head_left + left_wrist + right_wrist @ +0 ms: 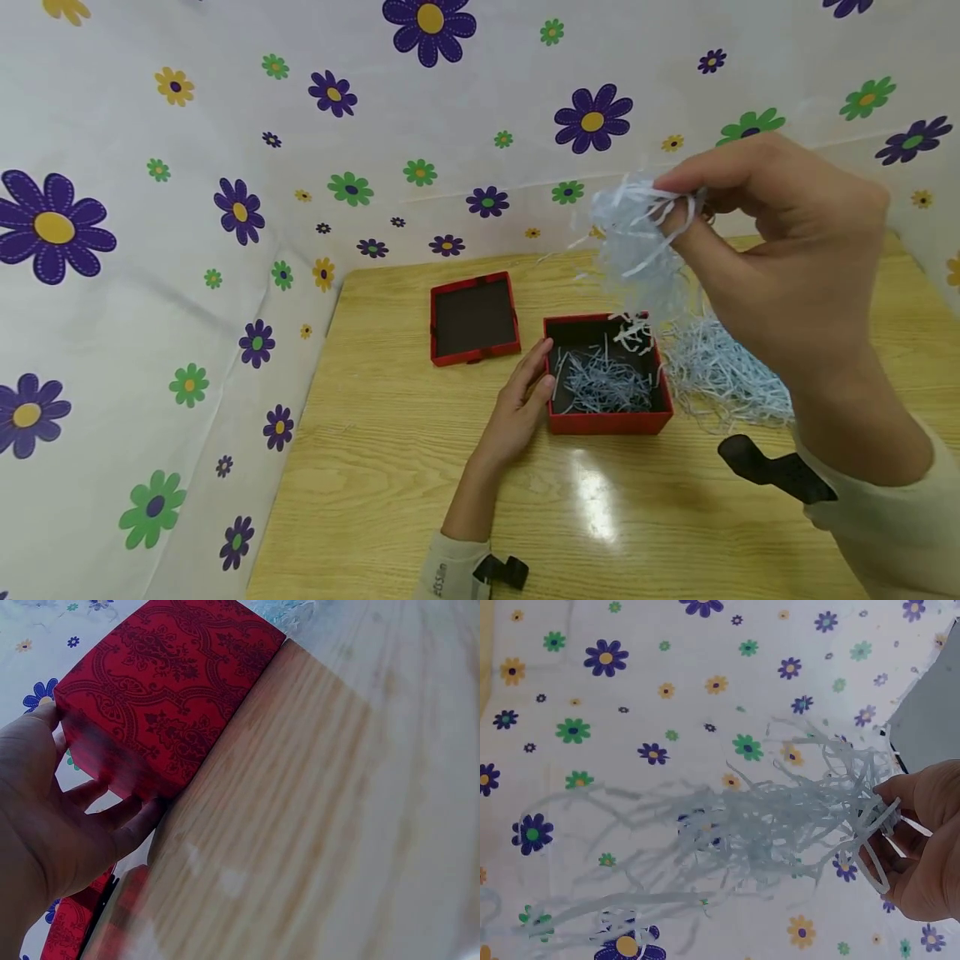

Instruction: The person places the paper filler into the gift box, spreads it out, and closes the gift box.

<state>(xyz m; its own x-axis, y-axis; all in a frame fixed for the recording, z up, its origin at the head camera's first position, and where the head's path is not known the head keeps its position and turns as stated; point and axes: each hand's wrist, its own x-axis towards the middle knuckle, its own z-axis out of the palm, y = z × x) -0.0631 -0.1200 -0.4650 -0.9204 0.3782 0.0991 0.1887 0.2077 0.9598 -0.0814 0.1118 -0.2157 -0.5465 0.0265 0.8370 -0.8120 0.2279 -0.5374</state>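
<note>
A red box (611, 423) with a dark inside and a patterned outer face stands on the table. Pale blue shredded paper (603, 382) lies in it. Against the box's left wall rests my left hand (521, 406), its fingers and thumb touching that side, as the left wrist view also shows. Raised above the box and to its right, my right hand (787, 250) pinches a clump of shredded paper (637, 242) between thumb and fingers. Loose strands hang from the clump; in the right wrist view they trail away from the fingertips (889, 791).
Behind and left of the box lies the red-rimmed lid (475, 321), dark inside facing up. A heap of shredded paper (727, 371) spreads on the wooden table (375, 467) right of the box. A flower-patterned cloth (450, 108) hangs behind and to the left.
</note>
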